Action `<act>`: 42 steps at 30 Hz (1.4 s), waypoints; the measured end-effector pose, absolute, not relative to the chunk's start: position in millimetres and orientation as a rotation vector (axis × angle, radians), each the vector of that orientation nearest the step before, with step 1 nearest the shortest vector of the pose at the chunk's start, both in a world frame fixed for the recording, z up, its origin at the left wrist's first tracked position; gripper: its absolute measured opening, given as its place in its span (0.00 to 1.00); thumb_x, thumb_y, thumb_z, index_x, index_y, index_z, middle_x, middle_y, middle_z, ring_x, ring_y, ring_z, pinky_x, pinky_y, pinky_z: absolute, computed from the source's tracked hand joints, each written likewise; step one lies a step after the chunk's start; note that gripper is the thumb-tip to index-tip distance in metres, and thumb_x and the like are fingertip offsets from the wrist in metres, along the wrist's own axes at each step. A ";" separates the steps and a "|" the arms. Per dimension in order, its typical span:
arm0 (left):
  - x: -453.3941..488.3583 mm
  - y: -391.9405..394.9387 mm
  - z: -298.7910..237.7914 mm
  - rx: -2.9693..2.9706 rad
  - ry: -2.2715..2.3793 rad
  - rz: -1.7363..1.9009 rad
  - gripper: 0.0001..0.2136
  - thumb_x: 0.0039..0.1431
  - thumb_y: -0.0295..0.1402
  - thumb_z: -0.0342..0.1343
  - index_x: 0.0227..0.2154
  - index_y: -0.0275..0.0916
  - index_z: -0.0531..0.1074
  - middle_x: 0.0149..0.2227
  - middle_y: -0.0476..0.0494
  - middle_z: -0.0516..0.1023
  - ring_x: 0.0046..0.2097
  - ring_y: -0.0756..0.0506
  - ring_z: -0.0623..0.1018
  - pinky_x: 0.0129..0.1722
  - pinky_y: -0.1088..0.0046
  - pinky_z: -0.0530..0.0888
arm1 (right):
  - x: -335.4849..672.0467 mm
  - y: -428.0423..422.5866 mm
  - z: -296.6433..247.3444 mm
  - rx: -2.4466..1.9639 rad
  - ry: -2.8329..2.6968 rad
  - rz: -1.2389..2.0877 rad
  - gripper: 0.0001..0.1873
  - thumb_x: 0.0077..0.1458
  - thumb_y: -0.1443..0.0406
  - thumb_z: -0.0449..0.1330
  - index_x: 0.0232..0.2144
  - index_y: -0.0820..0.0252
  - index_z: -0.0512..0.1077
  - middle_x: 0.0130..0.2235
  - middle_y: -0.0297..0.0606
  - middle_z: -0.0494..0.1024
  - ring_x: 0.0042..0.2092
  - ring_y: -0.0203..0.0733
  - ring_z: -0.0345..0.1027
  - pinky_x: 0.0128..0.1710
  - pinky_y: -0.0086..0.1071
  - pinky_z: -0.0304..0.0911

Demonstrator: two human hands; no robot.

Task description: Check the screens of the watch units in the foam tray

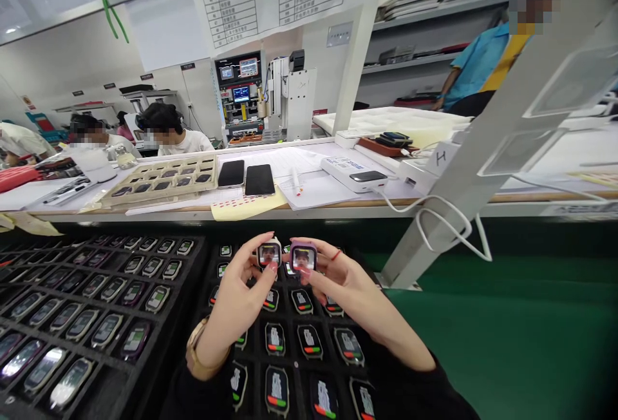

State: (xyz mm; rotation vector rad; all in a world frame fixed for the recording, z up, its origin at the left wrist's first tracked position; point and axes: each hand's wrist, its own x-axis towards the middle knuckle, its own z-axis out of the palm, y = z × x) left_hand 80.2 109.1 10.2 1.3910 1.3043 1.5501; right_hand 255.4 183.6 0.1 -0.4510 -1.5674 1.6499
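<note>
My left hand (236, 297) pinches a small white-cased smartwatch body (269, 254) with its screen lit. Beside it, my right hand (342, 281) pinches a purple-cased smartwatch body (304, 257), screen also lit. The two watches are held side by side, nearly touching, above a black tray (290, 368) holding several watch bodies with lit screens. A watch is on my left wrist and a red ring on a right finger.
A second black tray (87, 317) of several watch bodies lies to the left. Green mat (506, 336) spreads to the right. A slanted metal post (483, 156) with white cables rises at right. Behind it, a bench carries two phones (246, 178), a beige tray (159, 181) and white boxes. Other people sit and stand beyond.
</note>
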 end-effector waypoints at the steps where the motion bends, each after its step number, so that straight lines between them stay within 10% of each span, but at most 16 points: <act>1: 80.1 109.5 9.8 1.393 1.317 1.560 0.20 0.61 0.33 0.59 0.56 0.46 0.69 0.50 0.44 0.77 0.47 0.46 0.76 0.43 0.73 0.74 | 255.0 183.8 -1.1 -0.449 -1.577 1.648 0.24 0.60 0.56 0.66 0.56 0.53 0.69 0.44 0.40 0.77 0.33 0.36 0.65 0.23 0.22 0.62; 29: 80.8 105.4 12.6 1.449 1.289 1.506 0.19 0.63 0.34 0.57 0.56 0.46 0.68 0.53 0.44 0.75 0.51 0.45 0.75 0.45 0.72 0.73 | 254.5 180.2 9.5 -0.514 -1.589 1.628 0.27 0.59 0.52 0.65 0.54 0.59 0.68 0.36 0.38 0.74 0.33 0.38 0.66 0.23 0.23 0.64; 42: 80.9 107.3 8.8 1.461 1.365 1.531 0.16 0.62 0.36 0.58 0.52 0.44 0.70 0.49 0.43 0.76 0.47 0.45 0.75 0.42 0.73 0.73 | 255.5 178.5 4.1 -0.498 -1.626 1.611 0.27 0.57 0.56 0.67 0.55 0.57 0.67 0.47 0.42 0.74 0.32 0.36 0.65 0.24 0.25 0.65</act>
